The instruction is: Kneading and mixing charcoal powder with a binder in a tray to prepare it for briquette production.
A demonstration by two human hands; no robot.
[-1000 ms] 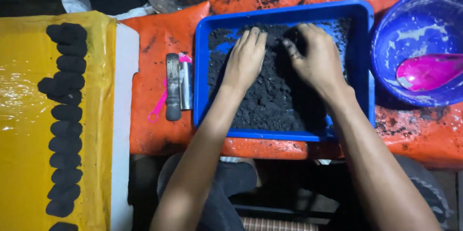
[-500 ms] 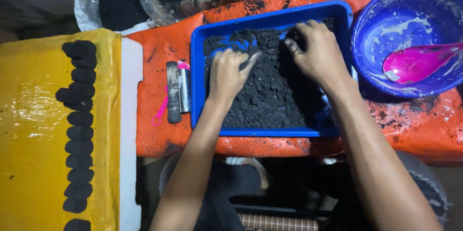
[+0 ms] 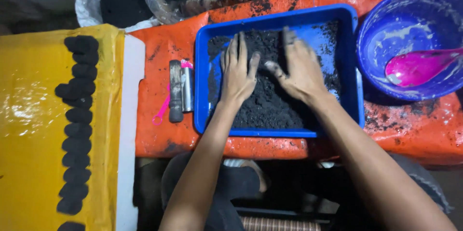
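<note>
Both hands, left hand (image 3: 238,74) and right hand (image 3: 301,69), press flat with fingers spread apart into the black mixture (image 3: 270,101) filling the blue tray (image 3: 201,91); probably kneading, which next calls for gathering a lump.

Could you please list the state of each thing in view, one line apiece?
Left hand: flat, palm down, fingers spread on the black mix.
Right hand: flat, palm down on the mix.
Black mix: loose, crumbly, heaped in the tray.
Blue tray: upright, partly filled.
Purple bowl: smeared inside, holding a spoon.
Pink spoon: lying in the bowl.
Black pucks: formed, lined up on the yellow sheet.
</note>
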